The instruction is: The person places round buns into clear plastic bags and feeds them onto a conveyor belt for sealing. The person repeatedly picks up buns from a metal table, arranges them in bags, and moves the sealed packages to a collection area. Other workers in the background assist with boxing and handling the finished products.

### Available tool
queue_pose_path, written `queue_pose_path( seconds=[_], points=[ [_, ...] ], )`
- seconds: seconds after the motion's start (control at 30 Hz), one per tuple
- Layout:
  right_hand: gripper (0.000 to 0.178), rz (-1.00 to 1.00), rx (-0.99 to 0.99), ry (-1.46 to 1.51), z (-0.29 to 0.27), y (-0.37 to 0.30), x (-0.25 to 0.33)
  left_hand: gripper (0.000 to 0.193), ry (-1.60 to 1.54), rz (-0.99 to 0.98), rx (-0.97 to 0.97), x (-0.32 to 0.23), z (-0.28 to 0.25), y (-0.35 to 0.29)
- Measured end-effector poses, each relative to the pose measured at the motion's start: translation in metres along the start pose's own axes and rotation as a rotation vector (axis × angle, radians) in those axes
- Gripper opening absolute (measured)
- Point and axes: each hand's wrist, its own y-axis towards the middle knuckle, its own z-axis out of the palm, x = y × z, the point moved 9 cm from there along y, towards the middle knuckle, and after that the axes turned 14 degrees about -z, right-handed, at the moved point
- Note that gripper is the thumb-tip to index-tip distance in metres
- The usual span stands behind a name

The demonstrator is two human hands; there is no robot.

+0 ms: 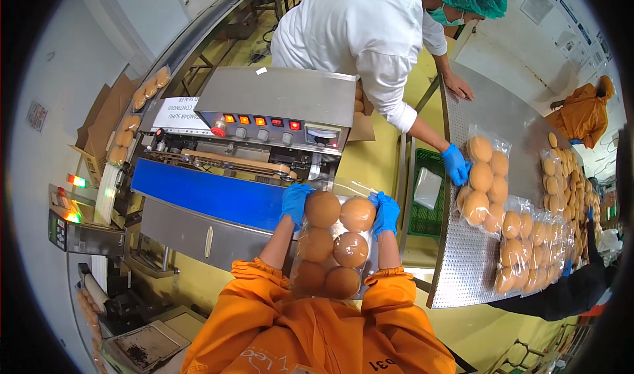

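Note:
A clear plastic bag (333,232) of several round brown buns hangs between my hands in front of my chest. My left hand (295,202), in a blue glove, grips its upper left edge. On the upper right edge my blue-gloved right hand (386,214) is closed, fingers partly hidden. The bag's upper edge is close to the end of the blue conveyor belt (205,192). Behind the belt stands a metal continuous sealing machine (274,103) with lit orange and red switches.
At right, several bagged buns (487,182) lie on a perforated metal table (456,268). A co-worker in white (350,30) leans over it, one blue-gloved hand (455,164) at a bag. A green crate (426,195) sits below. More bagged buns (124,139) line the far-left conveyor.

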Motion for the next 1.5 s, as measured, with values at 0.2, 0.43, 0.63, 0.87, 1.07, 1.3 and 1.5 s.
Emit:
queue_pose_path(
  seconds=[0.2, 0.43, 0.63, 0.87, 1.07, 1.3, 1.5],
  points=[
    [0.016, 0.071, 0.077, 0.029, 0.029, -0.003, -0.018, 0.012, 0.006, -0.035, -0.045, -0.026, -0.029, 0.003],
    [0.016, 0.141, 0.160, 0.070, 0.072, -0.011, -0.039, 0.011, -0.003, -0.021, -0.120, -0.040, -0.071, 0.002],
    [0.015, 0.066, 0.209, 0.040, 0.099, -0.021, -0.046, 0.011, -0.037, 0.064, -0.080, -0.052, -0.100, 0.001],
    [0.019, 0.077, 0.207, -0.031, 0.145, -0.051, -0.053, 0.008, -0.121, 0.075, -0.050, -0.051, -0.152, 0.019],
    [0.023, -0.191, 0.081, -0.408, 0.141, -0.087, -0.031, 0.010, -0.202, -0.077, -0.036, -0.051, -0.189, 0.003],
    [0.037, -0.187, 0.194, -0.600, 0.126, -0.226, -0.075, 0.042, -0.001, 0.013, 0.136, -0.040, -0.228, -0.077],
    [0.039, 0.302, 0.438, -0.147, 0.180, -0.287, -0.126, 0.054, -0.034, -0.174, 0.179, -0.028, -0.273, -0.086]
  ],
)
